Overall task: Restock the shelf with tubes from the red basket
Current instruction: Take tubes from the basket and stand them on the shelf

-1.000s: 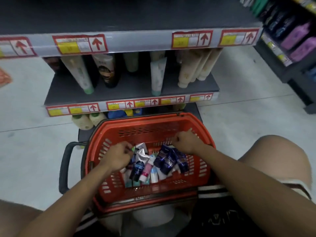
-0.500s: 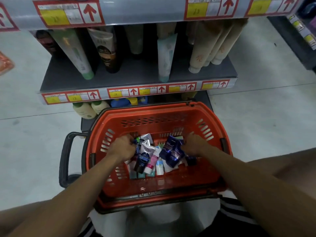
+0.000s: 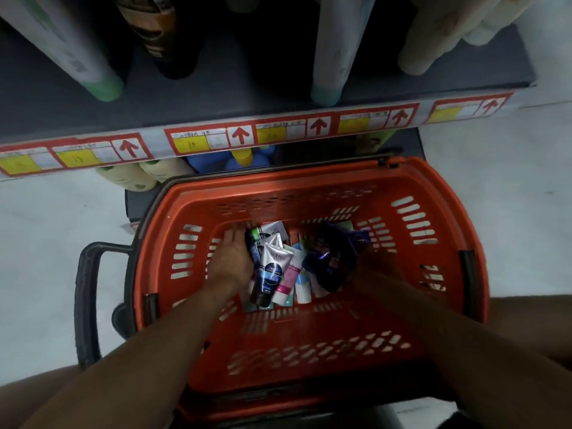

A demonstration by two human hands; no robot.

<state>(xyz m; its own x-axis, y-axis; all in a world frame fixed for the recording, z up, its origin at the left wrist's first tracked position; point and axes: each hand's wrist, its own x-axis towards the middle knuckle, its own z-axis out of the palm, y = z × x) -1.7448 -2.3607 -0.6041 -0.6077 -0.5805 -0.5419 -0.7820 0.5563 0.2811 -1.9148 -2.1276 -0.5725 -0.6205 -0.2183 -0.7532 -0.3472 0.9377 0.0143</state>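
Tubes (image 3: pixel 288 267) lie heaped at the centre of the red basket (image 3: pixel 433 243), which sits at six o'clock from the shelf (image 3: pixel 247 94). At the heap's nine o'clock side the left hand (image 3: pixel 230 261) lies flat, fingers straight and pressed against a black-and-silver tube (image 3: pixel 269 274). At three o'clock the right hand (image 3: pixel 376 261) is dim and blurred beside dark blue tubes (image 3: pixel 328 261); its grip cannot be told. Tall tubes (image 3: pixel 331 57) stand on the shelf at twelve o'clock, above the price labels (image 3: pixel 213 140).

Tubes (image 3: pixel 280 267) lie heaped in the basket (image 3: pixel 312 345), which sits on the floor (image 3: pixel 46 243) before the shelf (image 3: pixel 247 88).
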